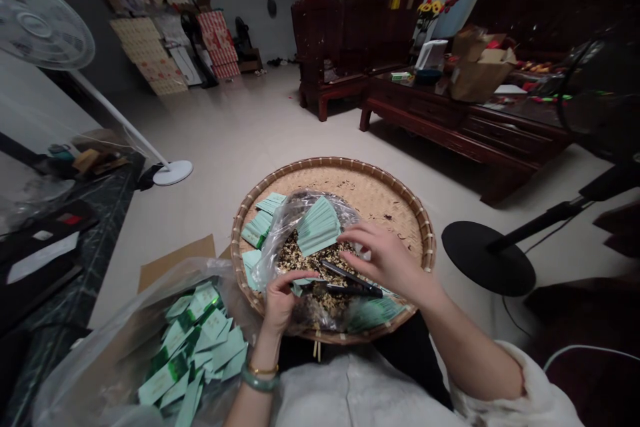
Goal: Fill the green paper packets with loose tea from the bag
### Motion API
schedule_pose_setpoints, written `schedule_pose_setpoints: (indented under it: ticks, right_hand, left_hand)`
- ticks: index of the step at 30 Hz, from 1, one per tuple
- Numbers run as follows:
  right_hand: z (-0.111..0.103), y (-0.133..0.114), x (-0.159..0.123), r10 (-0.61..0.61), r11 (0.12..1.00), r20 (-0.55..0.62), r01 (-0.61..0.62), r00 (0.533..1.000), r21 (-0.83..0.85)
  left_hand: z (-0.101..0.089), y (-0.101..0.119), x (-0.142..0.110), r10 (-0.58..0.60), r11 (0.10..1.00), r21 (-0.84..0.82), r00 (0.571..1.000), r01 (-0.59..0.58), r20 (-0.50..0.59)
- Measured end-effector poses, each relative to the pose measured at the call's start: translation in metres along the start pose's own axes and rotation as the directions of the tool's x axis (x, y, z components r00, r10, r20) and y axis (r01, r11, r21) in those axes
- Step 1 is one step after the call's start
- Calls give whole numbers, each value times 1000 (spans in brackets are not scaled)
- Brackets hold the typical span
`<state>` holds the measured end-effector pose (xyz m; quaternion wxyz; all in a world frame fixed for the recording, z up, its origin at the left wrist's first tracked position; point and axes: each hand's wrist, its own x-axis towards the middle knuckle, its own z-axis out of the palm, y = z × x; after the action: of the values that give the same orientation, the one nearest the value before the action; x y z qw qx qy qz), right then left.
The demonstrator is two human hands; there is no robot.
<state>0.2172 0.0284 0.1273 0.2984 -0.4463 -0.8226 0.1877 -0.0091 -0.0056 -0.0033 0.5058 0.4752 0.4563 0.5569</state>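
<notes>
A round woven bamboo tray (330, 173) lies in front of me, scattered with dried plant bits. On it sits a transparent plastic bag (280, 240) holding a brown and pale dried mix (305, 267). A fan of pale green paper packets (319, 225) stands at the bag's mouth, and a black-handled tool (350, 283) lies across the mix. My right hand (385, 260) hovers over the tool, its fingertips at the bag near the packets. My left hand (285, 300) curls around the bag's near edge. Loose green packets (260, 210) lie on the tray beside the bag.
A transparent bag of green and white packets (193, 347) lies at lower left, over a cardboard sheet (175, 263). A dark stone counter (75, 267) runs along the left. A white fan's base (173, 172) and a black fan's base (487, 257) flank the tray.
</notes>
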Motion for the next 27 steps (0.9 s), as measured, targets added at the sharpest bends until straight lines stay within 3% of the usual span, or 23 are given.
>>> schedule_pose_setpoints:
  ticks: [4, 7, 11, 16, 20, 27]
  right_hand:
    - [1, -19, -8, -310, 936, 10, 303, 951, 181]
    - [6, -27, -10, -384, 920, 54, 378, 922, 99]
    - [16, -22, -4, -261, 949, 231, 293, 937, -116]
    - [30, -10, 15, -56, 958, 468, 180, 882, -225]
    - [46, 2, 29, 8, 967, 513, 123, 858, -222]
    - [69, 25, 34, -14, 999, 468, 36, 884, -39]
  left_hand:
    - [5, 16, -2, 56, 998, -8, 996, -56, 64]
    - [6, 19, -2, 42, 998, 39, 997, -45, 70]
    - [7, 15, 0, -33, 994, 105, 999, 33, 2]
    - [8, 12, 3, -132, 980, 142, 991, 136, -33]
    - [7, 9, 5, -144, 972, 188, 989, 144, -17]
    - [7, 11, 5, -183, 971, 149, 983, 186, -33]
